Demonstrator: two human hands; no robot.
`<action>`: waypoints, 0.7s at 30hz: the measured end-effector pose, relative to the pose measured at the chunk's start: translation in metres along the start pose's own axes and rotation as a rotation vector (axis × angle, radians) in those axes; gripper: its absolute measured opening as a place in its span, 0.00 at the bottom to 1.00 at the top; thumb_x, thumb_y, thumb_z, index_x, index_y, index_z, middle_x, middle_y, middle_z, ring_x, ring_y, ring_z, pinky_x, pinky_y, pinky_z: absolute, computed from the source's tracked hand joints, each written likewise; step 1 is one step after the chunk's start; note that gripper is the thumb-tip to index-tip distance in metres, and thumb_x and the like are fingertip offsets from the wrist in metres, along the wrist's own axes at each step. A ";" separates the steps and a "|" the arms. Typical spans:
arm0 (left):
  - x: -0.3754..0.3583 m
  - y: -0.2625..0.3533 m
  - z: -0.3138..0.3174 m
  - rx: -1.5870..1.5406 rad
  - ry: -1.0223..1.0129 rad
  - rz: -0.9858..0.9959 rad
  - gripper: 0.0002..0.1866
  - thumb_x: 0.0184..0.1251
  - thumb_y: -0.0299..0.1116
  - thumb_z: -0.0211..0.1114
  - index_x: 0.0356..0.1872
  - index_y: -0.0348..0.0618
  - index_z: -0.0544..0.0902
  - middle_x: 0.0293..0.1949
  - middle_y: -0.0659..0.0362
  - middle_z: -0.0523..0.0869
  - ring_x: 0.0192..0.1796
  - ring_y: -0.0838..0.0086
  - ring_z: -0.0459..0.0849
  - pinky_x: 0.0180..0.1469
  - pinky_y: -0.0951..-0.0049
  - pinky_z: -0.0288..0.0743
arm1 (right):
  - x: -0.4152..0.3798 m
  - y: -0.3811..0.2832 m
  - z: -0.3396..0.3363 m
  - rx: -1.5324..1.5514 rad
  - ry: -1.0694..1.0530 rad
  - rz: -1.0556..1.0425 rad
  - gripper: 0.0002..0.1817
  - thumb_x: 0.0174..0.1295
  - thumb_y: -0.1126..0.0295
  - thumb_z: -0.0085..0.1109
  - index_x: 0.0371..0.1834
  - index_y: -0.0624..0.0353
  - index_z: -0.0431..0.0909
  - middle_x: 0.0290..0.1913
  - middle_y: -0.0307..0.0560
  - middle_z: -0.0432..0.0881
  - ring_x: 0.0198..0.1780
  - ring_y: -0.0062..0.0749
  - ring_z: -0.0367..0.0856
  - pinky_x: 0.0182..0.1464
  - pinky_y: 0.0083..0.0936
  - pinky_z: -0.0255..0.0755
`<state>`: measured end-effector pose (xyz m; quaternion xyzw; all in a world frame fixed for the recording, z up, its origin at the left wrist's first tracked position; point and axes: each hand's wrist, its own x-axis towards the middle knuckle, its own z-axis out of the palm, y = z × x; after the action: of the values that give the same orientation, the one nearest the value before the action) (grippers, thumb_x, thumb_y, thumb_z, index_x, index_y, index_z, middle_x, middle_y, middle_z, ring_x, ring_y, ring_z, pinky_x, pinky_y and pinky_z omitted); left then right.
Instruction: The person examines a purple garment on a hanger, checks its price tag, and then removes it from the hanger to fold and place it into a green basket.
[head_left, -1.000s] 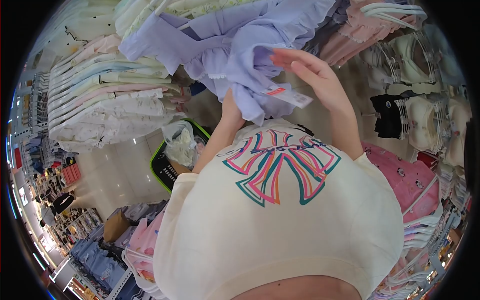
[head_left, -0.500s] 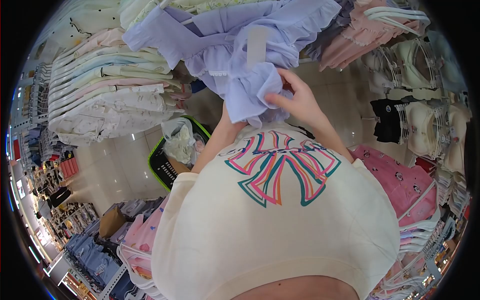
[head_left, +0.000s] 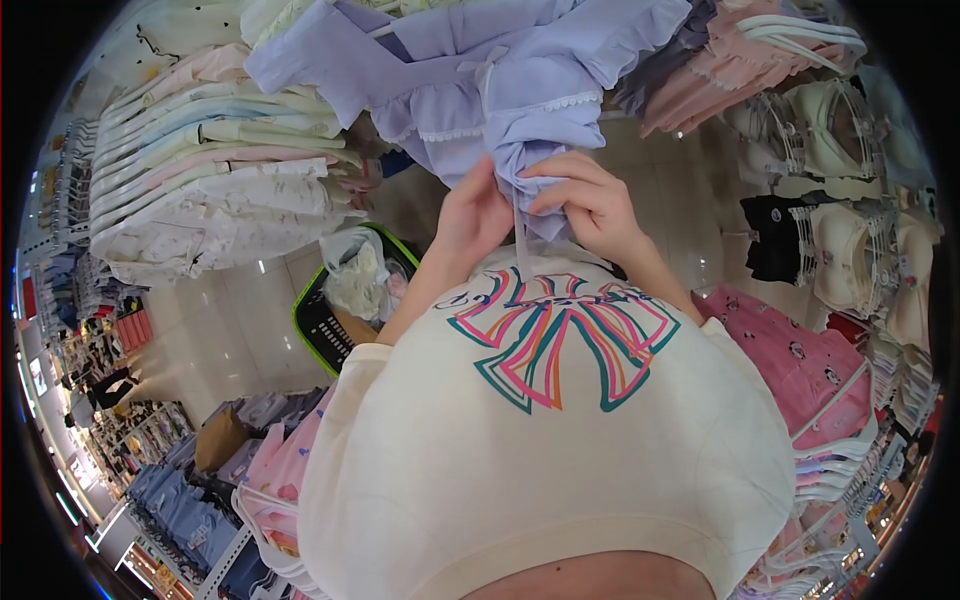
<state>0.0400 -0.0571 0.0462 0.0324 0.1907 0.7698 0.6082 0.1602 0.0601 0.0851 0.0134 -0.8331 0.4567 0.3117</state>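
A lavender ruffled nightdress [head_left: 430, 90] with white lace trim hangs in front of me at the top of the head view. Its lower part is bunched up between my hands. My left hand [head_left: 474, 212] is closed on the left edge of the bunched cloth, with its fingertips partly hidden. On the other side, my right hand [head_left: 588, 203] pinches the folds with curled fingers. A thin pale ribbon [head_left: 519, 225] runs down the front of the nightdress and dangles between my hands.
At the left is a rack of pale hanging pyjamas [head_left: 220, 170]. Below it on the floor stands a black basket with a green rim [head_left: 305, 345], holding a plastic bag [head_left: 355, 275]. Pink garments [head_left: 790, 350] and bras on hangers [head_left: 840, 250] line the right side.
My left hand has come up from behind the cloth to its left edge. My right hand has moved slightly down and curled in. The raised cloth has dropped, and the ribbon now hangs down.
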 end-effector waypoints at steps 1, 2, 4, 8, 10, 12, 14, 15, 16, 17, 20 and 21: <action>0.001 0.000 -0.001 0.096 0.027 0.017 0.25 0.66 0.44 0.46 0.55 0.34 0.63 0.52 0.51 0.71 0.54 0.69 0.71 0.56 0.69 0.63 | 0.000 -0.002 0.002 -0.011 0.034 0.055 0.13 0.43 0.86 0.46 0.28 0.59 0.79 0.38 0.45 0.79 0.38 0.36 0.75 0.39 0.22 0.68; 0.002 -0.001 -0.001 0.193 0.053 0.035 0.22 0.65 0.40 0.49 0.54 0.35 0.64 0.51 0.52 0.73 0.52 0.70 0.73 0.53 0.71 0.66 | -0.001 -0.005 0.003 -0.022 0.068 0.109 0.12 0.45 0.85 0.47 0.29 0.59 0.78 0.37 0.45 0.79 0.37 0.35 0.75 0.38 0.21 0.68; 0.003 -0.001 0.001 0.277 0.161 0.083 0.18 0.65 0.35 0.51 0.51 0.35 0.67 0.46 0.53 0.76 0.46 0.74 0.76 0.47 0.76 0.70 | -0.004 -0.008 0.007 -0.026 0.154 0.228 0.10 0.49 0.82 0.49 0.32 0.59 0.78 0.35 0.44 0.79 0.34 0.31 0.75 0.36 0.20 0.68; 0.009 0.003 0.008 0.540 0.408 0.325 0.13 0.65 0.35 0.52 0.39 0.35 0.75 0.32 0.61 0.80 0.33 0.83 0.76 0.35 0.84 0.69 | -0.013 -0.002 0.016 0.013 0.332 0.465 0.05 0.56 0.75 0.51 0.34 0.61 0.76 0.31 0.42 0.79 0.30 0.19 0.71 0.32 0.16 0.65; 0.009 0.007 0.007 0.762 0.462 0.464 0.14 0.65 0.38 0.52 0.32 0.34 0.77 0.26 0.65 0.78 0.29 0.86 0.72 0.31 0.85 0.65 | -0.018 0.013 0.020 0.096 0.415 0.540 0.06 0.59 0.72 0.50 0.34 0.62 0.75 0.29 0.39 0.77 0.28 0.16 0.68 0.31 0.14 0.63; 0.008 0.013 0.006 0.919 0.481 0.554 0.18 0.65 0.40 0.52 0.26 0.34 0.78 0.21 0.68 0.76 0.26 0.88 0.68 0.28 0.86 0.62 | -0.020 0.027 0.024 0.236 0.511 0.584 0.09 0.62 0.69 0.48 0.34 0.63 0.74 0.27 0.36 0.76 0.27 0.14 0.66 0.30 0.13 0.61; 0.008 0.018 0.003 0.877 0.482 0.518 0.17 0.65 0.40 0.52 0.26 0.35 0.78 0.22 0.66 0.78 0.25 0.88 0.69 0.28 0.86 0.63 | -0.021 0.026 0.028 0.453 0.518 0.686 0.11 0.64 0.65 0.44 0.35 0.62 0.72 0.30 0.36 0.74 0.31 0.14 0.67 0.34 0.12 0.62; 0.009 0.020 0.001 0.854 0.482 0.501 0.16 0.65 0.39 0.53 0.26 0.36 0.78 0.23 0.65 0.78 0.25 0.87 0.70 0.29 0.86 0.64 | -0.020 0.025 0.029 0.562 0.520 0.735 0.13 0.65 0.63 0.42 0.35 0.62 0.71 0.32 0.36 0.74 0.32 0.14 0.68 0.36 0.12 0.62; 0.009 0.022 -0.001 0.878 0.502 0.489 0.16 0.65 0.40 0.53 0.26 0.35 0.78 0.23 0.65 0.78 0.25 0.88 0.70 0.28 0.86 0.64 | -0.020 0.023 0.031 0.633 0.519 0.777 0.13 0.65 0.62 0.41 0.35 0.61 0.70 0.33 0.36 0.74 0.32 0.14 0.68 0.36 0.13 0.62; 0.008 0.024 -0.003 0.903 0.524 0.475 0.16 0.64 0.40 0.53 0.26 0.35 0.78 0.23 0.65 0.78 0.25 0.88 0.70 0.28 0.86 0.64 | -0.021 0.020 0.033 0.705 0.518 0.820 0.13 0.65 0.62 0.41 0.35 0.60 0.70 0.33 0.36 0.74 0.33 0.14 0.69 0.35 0.13 0.63; 0.011 0.028 0.003 0.921 0.559 0.511 0.19 0.63 0.43 0.54 0.24 0.35 0.77 0.19 0.67 0.75 0.23 0.88 0.66 0.25 0.84 0.60 | -0.016 0.006 0.034 0.818 0.481 0.857 0.15 0.65 0.58 0.42 0.38 0.59 0.70 0.35 0.37 0.74 0.35 0.15 0.70 0.37 0.14 0.64; 0.012 0.028 0.004 0.918 0.566 0.537 0.21 0.63 0.45 0.54 0.22 0.35 0.77 0.17 0.68 0.73 0.22 0.88 0.64 0.23 0.83 0.58 | -0.014 0.002 0.034 0.838 0.463 0.853 0.16 0.64 0.57 0.42 0.39 0.60 0.70 0.35 0.37 0.74 0.36 0.16 0.70 0.38 0.14 0.64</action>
<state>0.0119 -0.0503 0.0567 0.1327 0.6431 0.7143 0.2421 0.1537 0.0313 0.0624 -0.2977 -0.4270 0.8186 0.2428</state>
